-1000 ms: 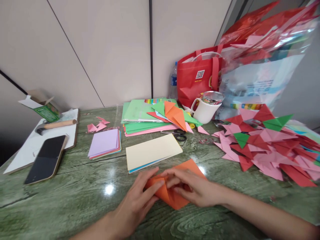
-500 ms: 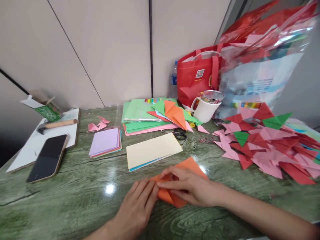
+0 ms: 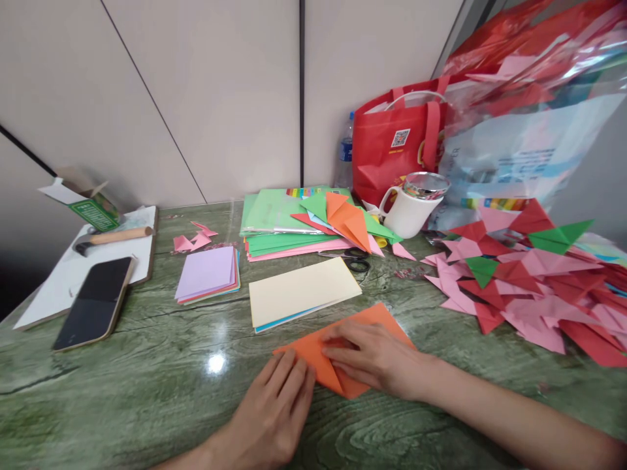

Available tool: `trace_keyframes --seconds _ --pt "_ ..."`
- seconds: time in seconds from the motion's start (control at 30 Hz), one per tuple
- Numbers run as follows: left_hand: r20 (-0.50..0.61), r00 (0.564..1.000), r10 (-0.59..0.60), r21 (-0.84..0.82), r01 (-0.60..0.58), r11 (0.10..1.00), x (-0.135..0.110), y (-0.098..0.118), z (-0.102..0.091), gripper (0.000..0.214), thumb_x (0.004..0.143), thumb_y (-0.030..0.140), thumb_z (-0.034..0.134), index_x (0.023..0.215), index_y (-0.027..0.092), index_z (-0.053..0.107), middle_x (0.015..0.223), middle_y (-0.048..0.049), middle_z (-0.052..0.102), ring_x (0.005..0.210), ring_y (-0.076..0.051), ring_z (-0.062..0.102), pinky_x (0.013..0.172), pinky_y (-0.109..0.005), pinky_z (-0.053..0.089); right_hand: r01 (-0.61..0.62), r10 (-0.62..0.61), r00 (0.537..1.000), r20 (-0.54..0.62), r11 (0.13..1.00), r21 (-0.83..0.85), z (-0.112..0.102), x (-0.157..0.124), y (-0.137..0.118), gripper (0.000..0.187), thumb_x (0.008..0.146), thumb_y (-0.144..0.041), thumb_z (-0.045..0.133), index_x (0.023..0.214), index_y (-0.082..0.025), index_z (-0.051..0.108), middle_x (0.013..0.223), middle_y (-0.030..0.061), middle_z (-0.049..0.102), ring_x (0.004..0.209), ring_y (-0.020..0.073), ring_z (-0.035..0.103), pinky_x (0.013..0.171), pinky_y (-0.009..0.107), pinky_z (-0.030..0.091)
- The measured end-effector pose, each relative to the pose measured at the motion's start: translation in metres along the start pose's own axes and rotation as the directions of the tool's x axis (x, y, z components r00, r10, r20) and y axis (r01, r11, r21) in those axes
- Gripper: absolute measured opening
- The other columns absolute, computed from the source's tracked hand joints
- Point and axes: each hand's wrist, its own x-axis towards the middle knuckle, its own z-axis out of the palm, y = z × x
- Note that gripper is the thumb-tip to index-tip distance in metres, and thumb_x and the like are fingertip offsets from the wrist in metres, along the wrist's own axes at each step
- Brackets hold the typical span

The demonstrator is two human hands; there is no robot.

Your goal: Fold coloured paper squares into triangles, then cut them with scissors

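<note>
Two hands are pressing flat on an orange paper [image 3: 313,349] lying on the green table [image 3: 147,391]. The left hand [image 3: 274,405], fingers stretched out together, is touching its near-left edge. The right hand [image 3: 372,356] is lying palm-down across its middle (neither is gripping anything). A cream sheet [image 3: 301,290] is sitting just behind, folded pink and red pieces [image 3: 529,287] are crowding the right, and a phone [image 3: 95,301] is lying well off to the left.

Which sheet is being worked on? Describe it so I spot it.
On the green table, look just in front of the cream sheet. The orange sheet lies there, pressed flat by the left hand and right hand. The other orange pieces sit on the far stack, untouched.
</note>
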Motion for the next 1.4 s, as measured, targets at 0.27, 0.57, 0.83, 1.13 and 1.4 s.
trace_keyframes --seconds 0.27,0.57,0.83,1.13,1.4 --pt "0.063 0.998 0.032 0.056 -0.035 0.998 -0.004 0.003 -0.005 0.038 0.089 0.006 0.032 0.112 0.005 0.062 0.112 -0.0155 0.065 0.108 -0.029 0.057 0.092 -0.041 0.044 -0.02 0.021 1.0 0.017 0.999 -0.04 -0.001 0.001 -0.002 0.027 0.095 -0.023 0.043 0.116 -0.018 0.059 0.119 0.015 0.055 0.099 0.0208 0.062 0.081 0.036 0.054" --pt "0.195 0.98 0.026 0.076 -0.042 0.996 -0.007 0.009 -0.004 0.039 0.09 0.015 0.041 0.124 0.002 0.054 0.125 -0.0193 0.058 0.12 -0.034 0.05 0.097 -0.046 0.042 0.09 -0.085 0.996 0.031 0.968 -0.235 -0.006 0.002 0.001 0.026 0.093 -0.023 0.047 0.116 -0.016 0.058 0.103 0.0132 0.06 0.089 0.0214 0.059 0.067 0.032 0.052" --pt "0.084 0.996 -0.019 0.098 0.011 0.995 -0.018 0.021 0.006 0.048 0.09 0.025 0.043 0.132 0.003 0.049 0.14 -0.0203 0.043 0.129 -0.038 0.039 0.103 -0.052 0.036 0.125 -0.135 0.985 -0.103 0.987 -0.1 0.002 0.0 0.004 0.024 0.091 -0.019 0.05 0.114 -0.015 0.059 0.108 0.0131 0.059 0.094 0.0189 0.059 0.075 0.031 0.053" --pt "0.084 0.996 -0.035 0.067 0.03 0.997 -0.022 0.026 0.01 0.046 0.091 0.021 0.04 0.133 0.002 0.047 0.135 -0.0198 0.049 0.128 -0.036 0.04 0.1 -0.048 0.04 0.104 -0.114 0.985 -0.131 0.991 -0.08 0.002 -0.001 0.002 0.021 0.091 -0.017 0.05 0.107 -0.013 0.062 0.1 0.0128 0.062 0.089 0.0186 0.062 0.071 0.029 0.055" --pt "0.103 0.995 -0.003 0.084 -0.005 0.996 -0.004 0.02 -0.007 0.03 0.096 0.017 0.042 0.118 0.005 0.058 0.116 -0.0136 0.066 0.112 -0.029 0.059 0.091 -0.042 0.05 0.084 -0.091 0.992 -0.086 0.993 -0.085 0.001 -0.003 0.002 0.025 0.091 -0.014 0.046 0.113 -0.015 0.058 0.101 0.0125 0.061 0.09 0.0182 0.061 0.073 0.029 0.053"
